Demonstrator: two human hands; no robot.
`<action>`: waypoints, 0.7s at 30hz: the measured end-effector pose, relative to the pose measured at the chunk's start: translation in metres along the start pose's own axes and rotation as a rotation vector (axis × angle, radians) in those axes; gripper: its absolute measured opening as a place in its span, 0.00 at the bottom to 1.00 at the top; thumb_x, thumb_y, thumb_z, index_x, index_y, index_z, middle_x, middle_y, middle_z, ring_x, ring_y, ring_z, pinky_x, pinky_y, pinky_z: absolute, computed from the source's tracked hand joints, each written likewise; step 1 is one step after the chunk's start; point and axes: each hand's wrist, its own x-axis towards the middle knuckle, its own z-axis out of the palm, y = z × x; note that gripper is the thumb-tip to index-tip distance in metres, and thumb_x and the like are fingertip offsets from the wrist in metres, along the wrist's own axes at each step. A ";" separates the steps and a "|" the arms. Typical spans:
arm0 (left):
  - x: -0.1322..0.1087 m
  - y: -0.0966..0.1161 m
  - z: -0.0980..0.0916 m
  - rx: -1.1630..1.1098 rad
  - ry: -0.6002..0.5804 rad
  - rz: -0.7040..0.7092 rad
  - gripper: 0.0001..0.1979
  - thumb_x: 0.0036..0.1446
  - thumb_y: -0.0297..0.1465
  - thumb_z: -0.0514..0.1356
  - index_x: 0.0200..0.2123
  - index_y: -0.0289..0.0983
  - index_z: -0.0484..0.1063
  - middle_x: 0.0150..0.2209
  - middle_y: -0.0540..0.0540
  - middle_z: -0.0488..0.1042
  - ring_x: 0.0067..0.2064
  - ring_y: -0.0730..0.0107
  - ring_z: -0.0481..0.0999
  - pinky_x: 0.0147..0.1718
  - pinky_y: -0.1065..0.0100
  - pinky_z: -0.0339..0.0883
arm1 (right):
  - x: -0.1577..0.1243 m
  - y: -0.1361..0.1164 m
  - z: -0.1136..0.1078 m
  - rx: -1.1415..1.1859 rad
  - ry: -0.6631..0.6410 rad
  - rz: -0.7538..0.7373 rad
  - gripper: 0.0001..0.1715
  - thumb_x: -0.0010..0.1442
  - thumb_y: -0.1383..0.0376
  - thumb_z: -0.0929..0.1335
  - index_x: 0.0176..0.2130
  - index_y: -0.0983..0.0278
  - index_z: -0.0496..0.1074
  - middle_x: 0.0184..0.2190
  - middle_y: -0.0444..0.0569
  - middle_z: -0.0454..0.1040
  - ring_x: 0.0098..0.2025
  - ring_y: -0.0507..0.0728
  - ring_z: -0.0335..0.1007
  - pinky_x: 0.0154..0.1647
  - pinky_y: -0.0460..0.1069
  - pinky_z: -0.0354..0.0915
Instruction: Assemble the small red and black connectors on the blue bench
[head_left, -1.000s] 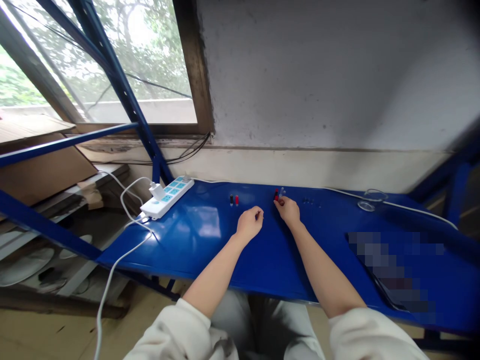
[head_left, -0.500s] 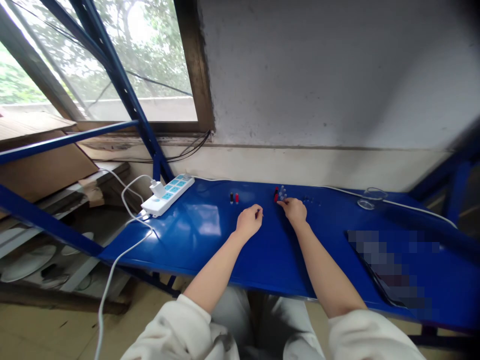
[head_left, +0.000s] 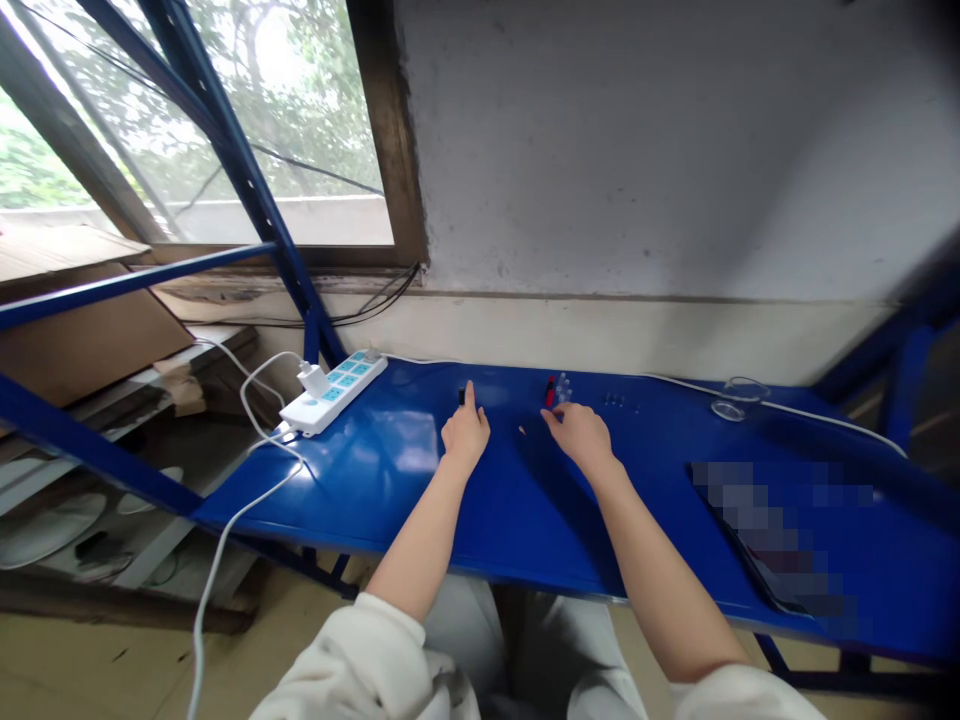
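On the blue metal shelf (head_left: 390, 470), my left hand (head_left: 465, 432) lies palm down with its index finger stretched forward. The fingertip rests beside a tiny black piece (head_left: 460, 396) and covers the spot next to it; nothing shows in the hand. My right hand (head_left: 579, 433) rests palm down, fingers loosely apart and empty, just short of a small cluster of red and clear pieces (head_left: 556, 389). A tiny pale item (head_left: 520, 430) lies on the shelf between the two hands.
A white power strip (head_left: 334, 391) with a plugged charger and white cable (head_left: 225, 530) sits at the left rear. Small blue bits (head_left: 616, 400) and a coil of clear wire (head_left: 738, 404) lie to the right, with a blurred dark flat object (head_left: 780, 540) beyond. Wall and window stand behind.
My left hand went from a loose pinch near the middle to reaching forward-left, finger stretched at the black piece. A tiny item now lies where it was. My right hand drew back slightly.
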 end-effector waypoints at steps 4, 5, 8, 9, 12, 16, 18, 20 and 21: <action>0.003 -0.001 0.001 -0.015 0.016 0.052 0.15 0.56 0.30 0.49 0.47 0.40 0.65 0.38 0.39 0.71 0.35 0.61 0.73 0.35 0.65 0.61 | -0.007 -0.004 0.008 0.091 0.051 -0.082 0.19 0.57 0.54 0.59 0.30 0.62 0.72 0.25 0.52 0.73 0.29 0.57 0.70 0.26 0.47 0.56; 0.004 -0.001 0.002 -0.068 0.017 0.076 0.13 0.56 0.29 0.48 0.44 0.40 0.66 0.36 0.41 0.72 0.35 0.63 0.72 0.34 0.66 0.61 | -0.007 -0.004 0.011 0.120 0.054 -0.091 0.18 0.57 0.55 0.59 0.30 0.62 0.71 0.25 0.52 0.73 0.28 0.56 0.69 0.25 0.46 0.56; 0.003 0.002 0.008 -0.358 -0.051 0.130 0.10 0.56 0.28 0.48 0.40 0.39 0.65 0.31 0.46 0.72 0.29 0.72 0.71 0.29 0.72 0.62 | -0.006 -0.006 0.018 0.261 0.052 -0.083 0.18 0.58 0.55 0.57 0.32 0.62 0.69 0.26 0.50 0.73 0.29 0.56 0.69 0.27 0.46 0.57; 0.002 0.004 0.011 -0.476 -0.096 0.132 0.09 0.57 0.28 0.48 0.40 0.38 0.64 0.30 0.48 0.71 0.25 0.75 0.70 0.26 0.73 0.61 | -0.006 -0.006 0.020 0.320 0.043 -0.069 0.19 0.59 0.54 0.56 0.33 0.62 0.68 0.27 0.50 0.73 0.30 0.55 0.69 0.28 0.46 0.57; -0.004 0.014 0.016 -0.778 -0.234 0.115 0.09 0.57 0.31 0.48 0.40 0.36 0.61 0.30 0.49 0.71 0.16 0.82 0.64 0.18 0.76 0.59 | -0.006 -0.009 0.025 0.503 0.006 -0.041 0.24 0.60 0.51 0.52 0.31 0.63 0.65 0.26 0.49 0.72 0.29 0.54 0.68 0.30 0.46 0.58; -0.013 0.026 0.015 -0.939 -0.353 0.100 0.10 0.55 0.34 0.51 0.39 0.36 0.61 0.28 0.50 0.70 0.16 0.84 0.64 0.16 0.78 0.57 | -0.007 -0.011 0.028 0.714 0.032 -0.125 0.30 0.58 0.46 0.50 0.24 0.63 0.62 0.20 0.47 0.68 0.24 0.52 0.65 0.28 0.45 0.58; -0.016 0.029 0.013 -0.968 -0.369 0.079 0.11 0.54 0.36 0.53 0.39 0.35 0.61 0.28 0.50 0.70 0.15 0.84 0.64 0.15 0.78 0.55 | -0.007 -0.012 0.028 0.780 0.067 -0.150 0.30 0.57 0.45 0.51 0.22 0.63 0.60 0.18 0.45 0.65 0.22 0.51 0.62 0.25 0.45 0.57; -0.016 0.030 0.011 -0.996 -0.372 0.069 0.13 0.53 0.37 0.53 0.39 0.35 0.61 0.28 0.50 0.71 0.15 0.84 0.65 0.14 0.78 0.53 | -0.007 -0.012 0.027 0.818 0.086 -0.165 0.29 0.57 0.45 0.52 0.22 0.63 0.60 0.18 0.44 0.63 0.21 0.50 0.59 0.24 0.45 0.57; -0.016 0.029 0.010 -1.009 -0.373 0.066 0.13 0.53 0.38 0.53 0.39 0.35 0.61 0.29 0.50 0.71 0.16 0.83 0.65 0.14 0.78 0.52 | -0.007 -0.012 0.026 0.828 0.092 -0.177 0.28 0.57 0.45 0.53 0.23 0.63 0.60 0.18 0.44 0.63 0.21 0.50 0.58 0.23 0.45 0.56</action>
